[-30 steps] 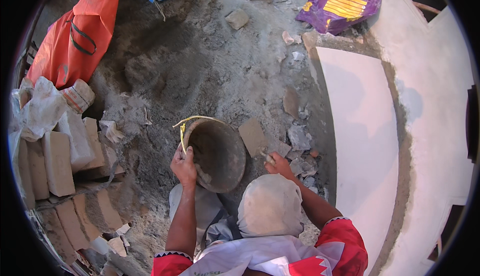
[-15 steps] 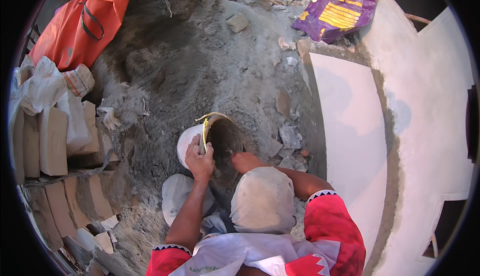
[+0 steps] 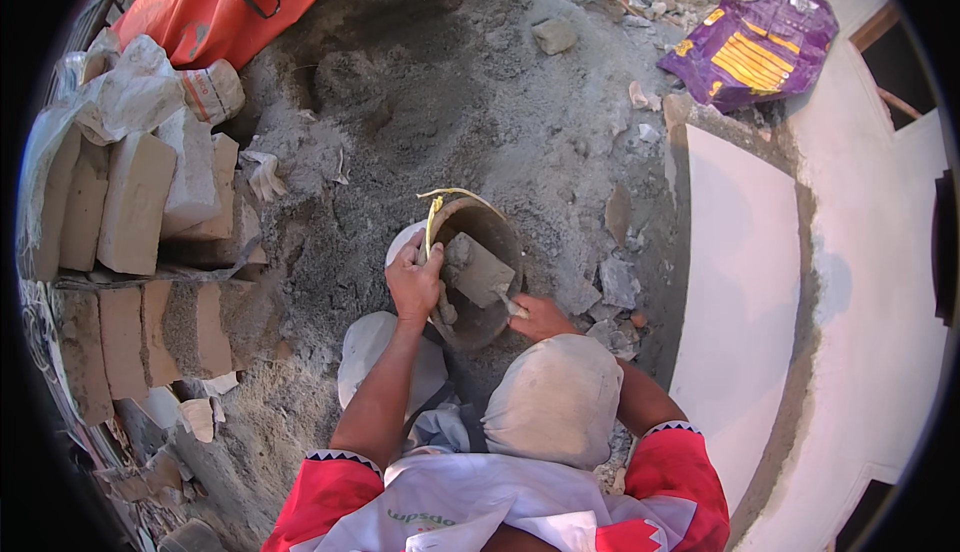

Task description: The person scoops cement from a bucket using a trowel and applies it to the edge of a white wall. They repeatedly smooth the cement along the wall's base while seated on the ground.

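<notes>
A tilted bucket [image 3: 478, 322] with a grimy inside and a pale outside stands on the rubble-strewn ground in front of me. My left hand [image 3: 414, 282] grips its left rim, where a frayed yellow cord handle [image 3: 436, 210] is tied. My right hand [image 3: 538, 318] holds a trowel [image 3: 478, 270] by its handle, with the square, mortar-coated blade inside the bucket. Just below the bucket are my knees, in light grey cloth.
Stacked pale blocks [image 3: 132, 202] line the left, below an orange sack [image 3: 205, 2]. A purple sack [image 3: 748, 52] lies at back right, beside a white panel [image 3: 738, 292] and plastered wall [image 3: 865, 272]. Rough grey ground [image 3: 340, 132] holds scattered rubble [image 3: 618, 282].
My right hand has brought the trowel from outside the bucket's right side into it. My left hand has moved with the rim, and the bucket is tilted differently. The view has also shifted.
</notes>
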Demonstrator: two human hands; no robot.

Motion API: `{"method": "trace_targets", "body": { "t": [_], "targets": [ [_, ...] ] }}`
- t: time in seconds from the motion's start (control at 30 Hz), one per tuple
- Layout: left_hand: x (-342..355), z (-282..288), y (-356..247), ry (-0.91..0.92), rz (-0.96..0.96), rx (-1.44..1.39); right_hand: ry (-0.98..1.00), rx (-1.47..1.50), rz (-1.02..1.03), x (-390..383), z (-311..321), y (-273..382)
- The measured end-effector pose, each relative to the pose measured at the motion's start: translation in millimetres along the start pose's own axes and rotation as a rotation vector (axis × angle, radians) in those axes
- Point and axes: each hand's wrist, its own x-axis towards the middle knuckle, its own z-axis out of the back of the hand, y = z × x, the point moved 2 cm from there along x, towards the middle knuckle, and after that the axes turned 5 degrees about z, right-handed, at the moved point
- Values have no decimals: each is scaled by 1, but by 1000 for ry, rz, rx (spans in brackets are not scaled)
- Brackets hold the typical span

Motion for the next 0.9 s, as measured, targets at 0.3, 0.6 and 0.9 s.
{"method": "trace_targets", "body": {
  "t": [0.3,0.6,0.9],
  "targets": [
    [28,22,9,-32,80,-127,-55,-253,-48,-35,60,-8],
    [29,23,10,-41,74,-77,244,395,7,43,126,3],
    [23,14,-5,-89,40,1,-739,777,-448,85,199,-155]
  ]
}}
